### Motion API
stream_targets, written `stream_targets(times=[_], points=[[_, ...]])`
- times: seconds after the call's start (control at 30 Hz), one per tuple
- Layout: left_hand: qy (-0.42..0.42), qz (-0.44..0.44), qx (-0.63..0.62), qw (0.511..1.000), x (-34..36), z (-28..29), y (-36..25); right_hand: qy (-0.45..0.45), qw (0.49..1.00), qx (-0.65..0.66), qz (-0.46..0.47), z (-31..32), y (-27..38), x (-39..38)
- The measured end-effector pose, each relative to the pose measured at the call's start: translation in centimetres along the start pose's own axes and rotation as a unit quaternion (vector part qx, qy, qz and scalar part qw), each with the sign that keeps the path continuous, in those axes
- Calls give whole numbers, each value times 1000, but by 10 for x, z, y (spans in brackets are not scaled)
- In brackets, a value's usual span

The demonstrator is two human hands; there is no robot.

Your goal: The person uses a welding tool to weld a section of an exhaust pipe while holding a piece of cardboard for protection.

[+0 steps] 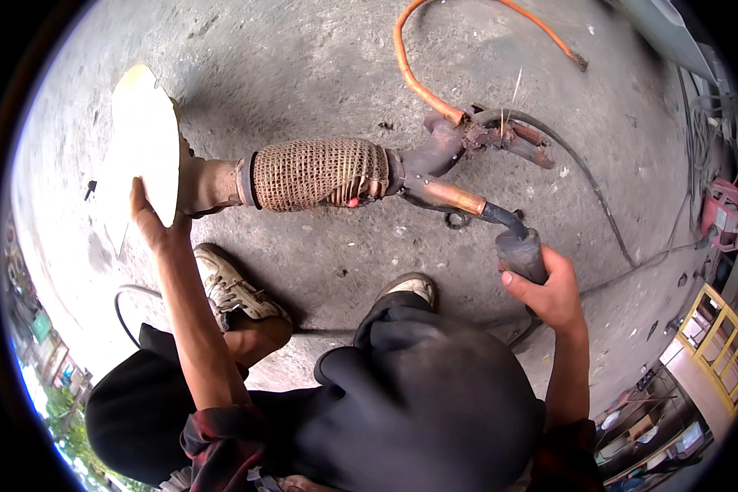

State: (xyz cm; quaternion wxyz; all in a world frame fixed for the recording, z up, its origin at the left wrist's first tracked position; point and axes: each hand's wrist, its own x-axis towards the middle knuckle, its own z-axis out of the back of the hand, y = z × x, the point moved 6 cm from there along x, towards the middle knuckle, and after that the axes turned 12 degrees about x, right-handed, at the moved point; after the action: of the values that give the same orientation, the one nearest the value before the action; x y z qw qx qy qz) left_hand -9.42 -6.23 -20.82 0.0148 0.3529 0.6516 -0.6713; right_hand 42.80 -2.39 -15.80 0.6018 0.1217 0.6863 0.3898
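A rusty metal pipe assembly (430, 152) with a braided mesh section (307, 172) lies crosswise, forking at its right end. My left hand (160, 217) grips a pale flat sheet (135, 131) at the pipe's left end; some fingertips are hidden behind it. My right hand (545, 291) is closed round the dark cylindrical handle (523, 258) of a torch-like tool with a bent neck. The tool's copper-coloured tip (455, 197) reaches the forked section; whether it touches is unclear. An orange hose (418, 82) runs over the fork.
Grey concrete floor (246, 82) surrounds the work, with my shoes (234, 287) just below the pipe. Dark cables (590, 189) cross the right side. A pink-red machine (722, 213) and a yellow frame (713, 344) stand at the right edge. Clutter lines both lower edges.
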Motion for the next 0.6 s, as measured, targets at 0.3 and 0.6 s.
stream_targets(times=[0.3,0.6], points=[[-37,-102,-12,994,-13,9,-52,-5,1000,15,-6,10,-4,-16],[-34,-219,155,963,-50,-115,-114,101,989,-27,-100,-13,24,-9]])
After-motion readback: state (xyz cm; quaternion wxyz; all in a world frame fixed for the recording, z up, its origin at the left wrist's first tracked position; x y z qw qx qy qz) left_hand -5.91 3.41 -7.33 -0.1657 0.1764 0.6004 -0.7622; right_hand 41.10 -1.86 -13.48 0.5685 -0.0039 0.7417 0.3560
